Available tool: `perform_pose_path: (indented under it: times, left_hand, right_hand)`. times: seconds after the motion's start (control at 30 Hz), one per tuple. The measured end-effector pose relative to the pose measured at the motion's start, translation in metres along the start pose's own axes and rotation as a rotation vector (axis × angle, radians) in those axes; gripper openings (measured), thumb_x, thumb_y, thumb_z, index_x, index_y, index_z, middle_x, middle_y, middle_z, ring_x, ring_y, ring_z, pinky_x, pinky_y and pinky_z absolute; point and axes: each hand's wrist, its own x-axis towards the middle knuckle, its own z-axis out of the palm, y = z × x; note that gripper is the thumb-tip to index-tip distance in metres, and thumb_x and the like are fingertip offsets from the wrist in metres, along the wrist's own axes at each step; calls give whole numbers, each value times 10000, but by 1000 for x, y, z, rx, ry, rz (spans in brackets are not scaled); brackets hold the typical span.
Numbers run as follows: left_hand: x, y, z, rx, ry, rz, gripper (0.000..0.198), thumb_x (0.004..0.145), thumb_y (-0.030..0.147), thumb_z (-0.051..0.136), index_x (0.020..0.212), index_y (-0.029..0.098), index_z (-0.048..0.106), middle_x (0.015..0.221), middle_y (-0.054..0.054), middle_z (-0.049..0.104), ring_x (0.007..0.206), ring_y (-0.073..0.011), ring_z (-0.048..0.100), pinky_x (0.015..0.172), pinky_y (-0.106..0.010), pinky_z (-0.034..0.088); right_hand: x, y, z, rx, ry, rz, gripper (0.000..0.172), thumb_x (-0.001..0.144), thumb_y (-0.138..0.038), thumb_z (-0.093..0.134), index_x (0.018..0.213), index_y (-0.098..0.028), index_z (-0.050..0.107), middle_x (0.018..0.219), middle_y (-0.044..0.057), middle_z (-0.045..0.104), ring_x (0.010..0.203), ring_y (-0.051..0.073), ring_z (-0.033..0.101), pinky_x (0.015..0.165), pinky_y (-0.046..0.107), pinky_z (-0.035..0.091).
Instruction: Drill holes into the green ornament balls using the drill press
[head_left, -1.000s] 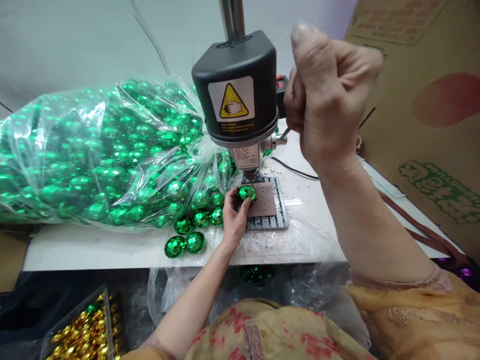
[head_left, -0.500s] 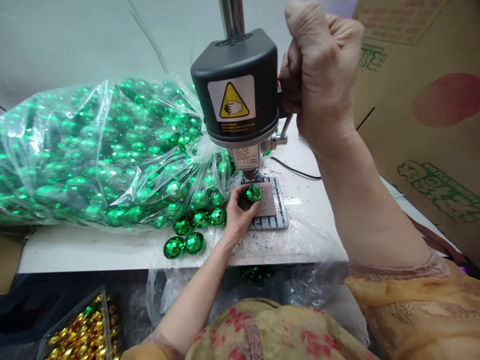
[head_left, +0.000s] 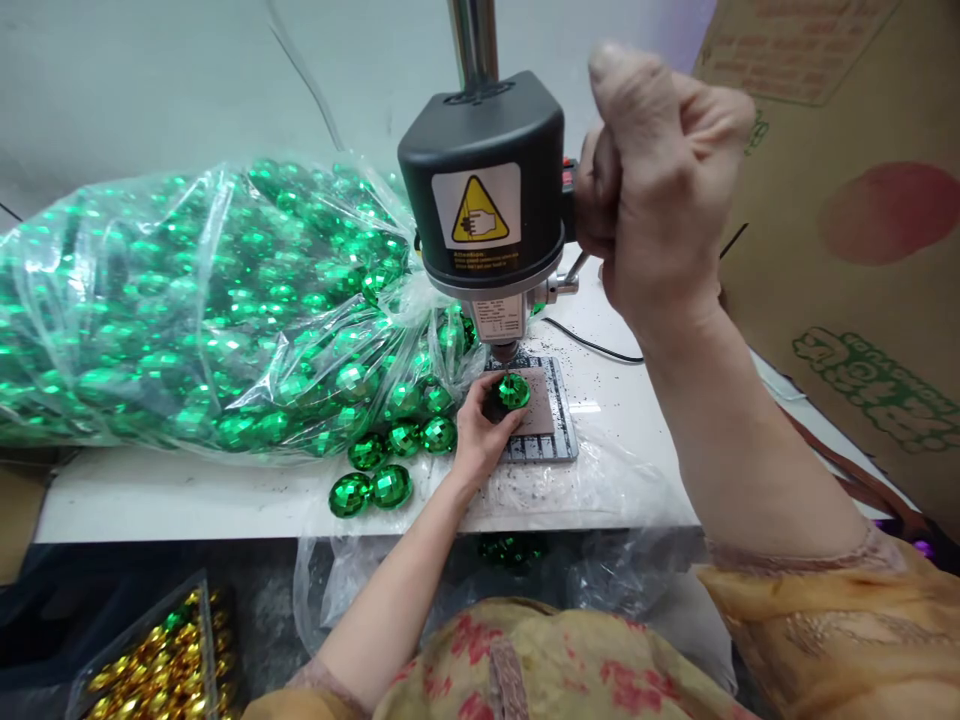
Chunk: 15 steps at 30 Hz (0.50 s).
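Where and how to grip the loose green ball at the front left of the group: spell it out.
Grip the front-left ball around its widest part, probably from the left, thumb on the near side: it is rounded, and those sides look open, while one ball sits close on its right and another behind, slightly right.
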Motion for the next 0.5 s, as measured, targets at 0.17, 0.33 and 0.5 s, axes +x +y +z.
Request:
perform_pose_path:
  times: [0.17, 0.33, 0.5]
  left_hand:
    - [0, 1, 0, -19, 1, 0, 515, 760, 246, 831, 1238, 221, 642, 1248, -67, 710, 1175, -233, 675, 1040, -387, 542]
    - [-1, 0, 2, -51, 7, 23, 516, 764, 252, 832, 1241, 219, 637, 1249, -70, 706, 1195, -239, 667, 1060, -406, 534]
    - [-2, -2, 2, -57, 10, 25, 504, 769, 271, 832, 1231, 218, 638, 1249, -72, 703, 1204, -246, 663, 1066, -417, 531]
  right_hand:
    - [-39, -1, -3, -32, 98, -290, 560, 952, -250, 596, 475, -194, 309, 419, -70, 258, 382, 44, 269, 444, 290, 189]
    - [-67, 1, -13, -133, 100, -308, 576, 940, -309, 609, 451, -195, 327, 424, -53, 228, 384, 66, 284, 458, 330, 163]
    - [-74, 10, -15, -145, 123, -414, 598, 941, -273, 579, 444, -185, 258, 418, -49, 218, 377, 72, 271, 456, 338, 169]
